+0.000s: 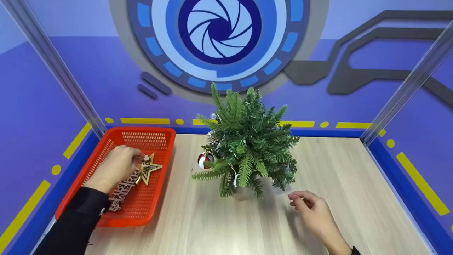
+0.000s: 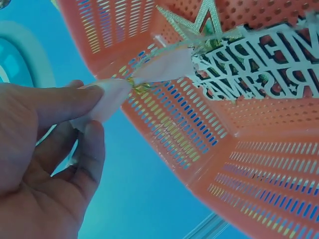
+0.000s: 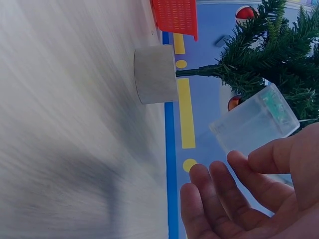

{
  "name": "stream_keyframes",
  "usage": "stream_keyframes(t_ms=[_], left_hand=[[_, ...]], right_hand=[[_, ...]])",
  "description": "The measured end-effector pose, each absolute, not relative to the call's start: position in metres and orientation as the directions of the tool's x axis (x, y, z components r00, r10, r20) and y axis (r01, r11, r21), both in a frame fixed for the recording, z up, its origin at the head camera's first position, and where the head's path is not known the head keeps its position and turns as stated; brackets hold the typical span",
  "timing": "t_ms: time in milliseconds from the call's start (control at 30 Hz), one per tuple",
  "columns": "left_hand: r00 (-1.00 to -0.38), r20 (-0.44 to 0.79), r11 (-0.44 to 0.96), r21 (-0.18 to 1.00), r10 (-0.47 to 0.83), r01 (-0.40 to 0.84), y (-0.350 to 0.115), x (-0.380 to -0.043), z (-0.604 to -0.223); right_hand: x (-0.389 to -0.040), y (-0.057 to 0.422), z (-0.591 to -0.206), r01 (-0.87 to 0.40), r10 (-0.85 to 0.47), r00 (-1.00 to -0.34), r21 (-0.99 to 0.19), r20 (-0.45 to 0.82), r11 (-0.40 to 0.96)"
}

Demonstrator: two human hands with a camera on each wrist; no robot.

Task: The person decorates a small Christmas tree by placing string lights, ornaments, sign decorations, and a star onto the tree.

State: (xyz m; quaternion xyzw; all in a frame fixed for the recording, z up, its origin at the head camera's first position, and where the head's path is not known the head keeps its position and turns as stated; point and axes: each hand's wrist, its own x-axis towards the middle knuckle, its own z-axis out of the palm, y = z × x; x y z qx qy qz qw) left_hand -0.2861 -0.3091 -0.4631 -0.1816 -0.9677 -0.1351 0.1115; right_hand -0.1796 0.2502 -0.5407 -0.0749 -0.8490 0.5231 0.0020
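Note:
My left hand (image 1: 116, 166) is over the red basket (image 1: 172, 148). Its thumb and fingers pinch a white bow-shaped ornament (image 2: 113, 97) with a gold tie at its middle, clearest in the left wrist view. Close by in the basket are a gold star (image 1: 151, 169) and a "Merry Christmas" letter sign (image 1: 120, 193). My right hand (image 1: 315, 212) hovers by the right side of a small Christmas tree (image 1: 251, 145), fingers loosely bent, holding nothing. Near it in the right wrist view, a clear plastic box (image 3: 254, 119) is among the branches.
The tree stands in a pale round base (image 3: 155, 74) on the wooden table (image 1: 354, 177). A red and white ball (image 1: 204, 161) and a pinecone (image 1: 211, 138) hang on its left side. Blue and purple printed panels (image 1: 389, 106) border the table.

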Motion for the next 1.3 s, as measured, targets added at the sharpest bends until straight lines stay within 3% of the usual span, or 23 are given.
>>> stream_keyframes(t_ms=[267,600,967,1300], left_hand=[[-0.936,0.218,0.926,0.202,0.276,0.320,-0.315,-0.288,-0.480],[-0.928,0.269,0.937,0.162,0.260,0.309,-0.322,-0.289,-0.490],[-0.957,0.235,0.928,0.286,0.173,0.238,-0.318,-0.285,-0.456],[-0.979,0.155,0.921,0.346,0.134,0.181,-0.321,-0.284,-0.455]], right_hand=[[-0.181,0.250,-0.541,0.122,0.134,-0.989,-0.888,-0.069,0.442],[-0.179,0.251,-0.541,0.138,0.133,-0.987,-0.894,-0.089,0.426],[-0.180,0.254,-0.536,0.129,0.141,-0.987,-0.888,-0.074,0.441],[-0.180,0.254,-0.537,0.099,0.125,-0.991,-0.894,-0.049,0.437]])
